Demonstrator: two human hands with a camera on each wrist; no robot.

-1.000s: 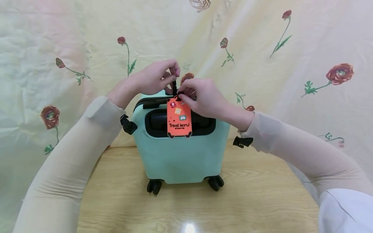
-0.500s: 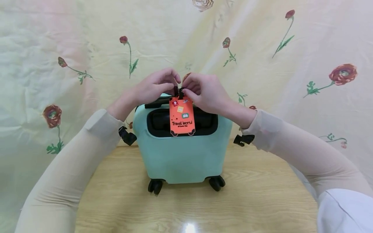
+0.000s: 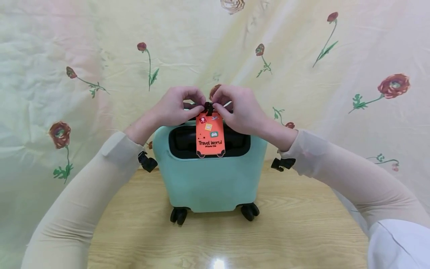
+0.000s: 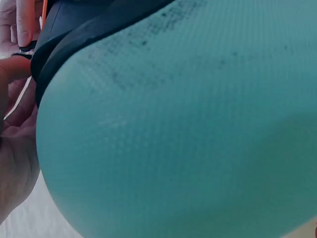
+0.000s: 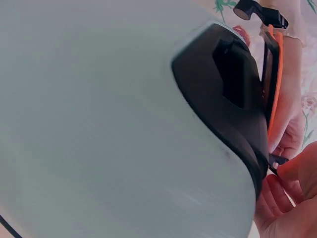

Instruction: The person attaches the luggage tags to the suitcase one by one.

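Observation:
An orange luggage tag [image 3: 209, 134] printed "Travel World" hangs by its black strap [image 3: 209, 107] over the top of a mint-green suitcase [image 3: 211, 183]. My left hand [image 3: 178, 106] pinches the strap from the left, thumb and fingers meeting just above the tag. From the other side my right hand [image 3: 240, 108] pinches the strap too, its fingertips almost meeting the left ones. In the right wrist view the tag [image 5: 279, 74] shows edge-on beside the black handle recess [image 5: 213, 89]. Fingers hide most of the strap's fastening.
The suitcase stands upright on black wheels [image 3: 249, 211] on a wooden tabletop [image 3: 218, 243]. Behind it hangs a flowered cloth [image 3: 111, 48]. Black clips [image 3: 147, 161] sit at both cuffs.
Both hands have come together at the strap. The left hand has moved down and its raised strap end is now folded down by the right fingertips. The tag shifted slightly right.

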